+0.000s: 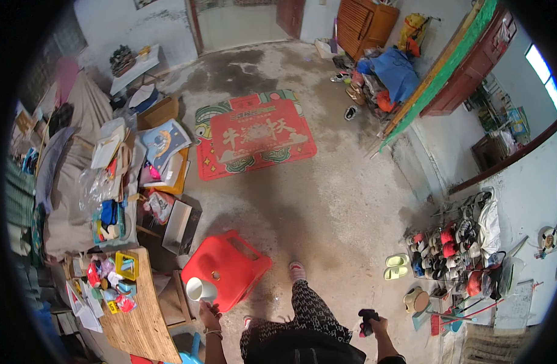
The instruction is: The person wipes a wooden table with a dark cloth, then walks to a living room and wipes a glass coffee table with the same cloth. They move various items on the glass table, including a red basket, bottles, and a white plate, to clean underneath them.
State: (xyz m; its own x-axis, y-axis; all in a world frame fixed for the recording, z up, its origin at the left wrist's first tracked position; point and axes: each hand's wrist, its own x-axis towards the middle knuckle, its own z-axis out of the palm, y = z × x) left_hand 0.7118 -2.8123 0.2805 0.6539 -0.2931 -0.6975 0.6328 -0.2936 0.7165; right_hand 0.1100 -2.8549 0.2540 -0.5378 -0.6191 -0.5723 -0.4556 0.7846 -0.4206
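My left hand (210, 315) is closed around a white cup (201, 290), held tilted above the near left corner of a red plastic stool (228, 268). The cup's open mouth faces the camera, and no contents can be made out. On the other side of my body, my right hand (378, 325) grips a small dark object (367, 321) with a pinkish part at its lower end; its exact kind cannot be told. Below me is the concrete floor, where one foot in a pinkish shoe (297, 271) steps forward.
Left stand a wooden table (146, 314) with a yellow basket (126, 265), and an open box (180, 227). A red mat (255, 136) lies ahead. Right are a loaded shoe rack (456, 245), green slippers (397, 266) and dustpans (437, 323). Farther off, bags and shoes lie beside a wooden cabinet (362, 25).
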